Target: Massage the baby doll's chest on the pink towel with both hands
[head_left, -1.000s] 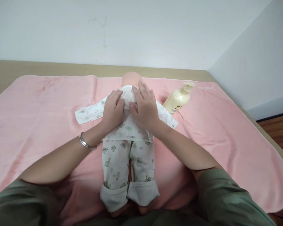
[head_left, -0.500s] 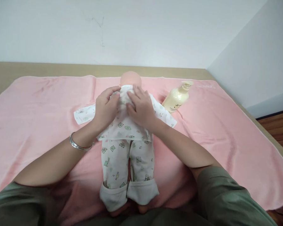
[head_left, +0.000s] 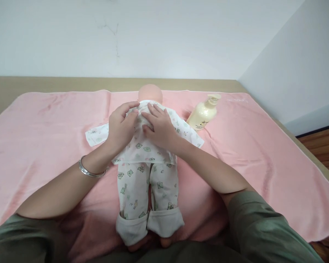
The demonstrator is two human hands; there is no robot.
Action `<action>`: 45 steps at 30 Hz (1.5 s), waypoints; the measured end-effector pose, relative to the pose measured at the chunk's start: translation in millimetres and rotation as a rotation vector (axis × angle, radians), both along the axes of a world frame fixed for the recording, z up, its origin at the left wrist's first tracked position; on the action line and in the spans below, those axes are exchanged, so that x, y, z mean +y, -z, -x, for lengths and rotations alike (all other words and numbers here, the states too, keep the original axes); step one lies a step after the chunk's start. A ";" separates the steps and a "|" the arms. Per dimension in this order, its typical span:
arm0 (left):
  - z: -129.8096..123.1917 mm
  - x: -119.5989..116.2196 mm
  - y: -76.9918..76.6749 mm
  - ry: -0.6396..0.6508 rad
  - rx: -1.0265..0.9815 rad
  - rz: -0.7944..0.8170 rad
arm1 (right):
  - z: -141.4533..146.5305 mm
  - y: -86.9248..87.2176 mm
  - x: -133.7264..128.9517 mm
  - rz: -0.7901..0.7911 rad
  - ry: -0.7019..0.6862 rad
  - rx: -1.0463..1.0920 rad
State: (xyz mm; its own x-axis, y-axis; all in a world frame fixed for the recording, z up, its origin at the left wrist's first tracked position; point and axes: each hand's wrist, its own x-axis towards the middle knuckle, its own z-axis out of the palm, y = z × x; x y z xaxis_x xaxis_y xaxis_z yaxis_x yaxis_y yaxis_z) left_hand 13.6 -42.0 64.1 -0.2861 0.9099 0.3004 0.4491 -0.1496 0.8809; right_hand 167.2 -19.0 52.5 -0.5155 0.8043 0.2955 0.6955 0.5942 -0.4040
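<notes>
A baby doll (head_left: 150, 93) lies face down, its bald head away from me. It wears a white printed top (head_left: 153, 155) and matching trousers (head_left: 134, 190) with turned-up cuffs. My left hand (head_left: 122, 126) rests along the left side of the doll's upper back, thumb and fingers apart. On the upper back to its right lies my right hand (head_left: 161, 128), palm down with its fingers spread over the cloth. Neither hand grasps anything that I can see. The doll's arms are hidden inside the sleeves.
A pink blanket (head_left: 263, 160) spreads under the doll over a wooden surface (head_left: 71, 83). To the doll's right, a cream pump bottle (head_left: 203, 115) leans near the sleeve. White walls (head_left: 164, 40) stand behind and at the right.
My right hand has shifted slightly to the left across the doll's upper back. My left hand stays in about the same place. The view has moved a little.
</notes>
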 end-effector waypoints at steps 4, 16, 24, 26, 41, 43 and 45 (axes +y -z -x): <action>3.1 1.2 -2.3 0.011 -0.005 0.002 | -1.2 -1.8 -1.6 -0.117 0.066 0.043; 5.4 -3.0 -6.0 0.064 -0.040 -0.127 | -21.1 -44.8 -17.5 -0.265 0.164 0.242; -24.2 3.2 -30.4 0.245 -0.428 -0.024 | -99.8 -92.1 18.0 -0.421 0.306 0.423; -40.9 8.0 -48.2 0.361 -0.608 0.095 | -113.9 -95.5 34.1 -0.445 0.366 0.353; -142.6 69.7 -83.6 0.616 -1.471 0.551 | -120.5 -81.1 66.2 -0.053 0.305 -0.127; -144.5 66.9 -85.7 0.600 -1.532 0.578 | -120.7 -84.1 67.4 -0.013 0.327 -0.144; -143.0 61.4 -88.0 0.569 -1.546 0.614 | -119.5 -87.0 69.0 0.031 0.351 -0.162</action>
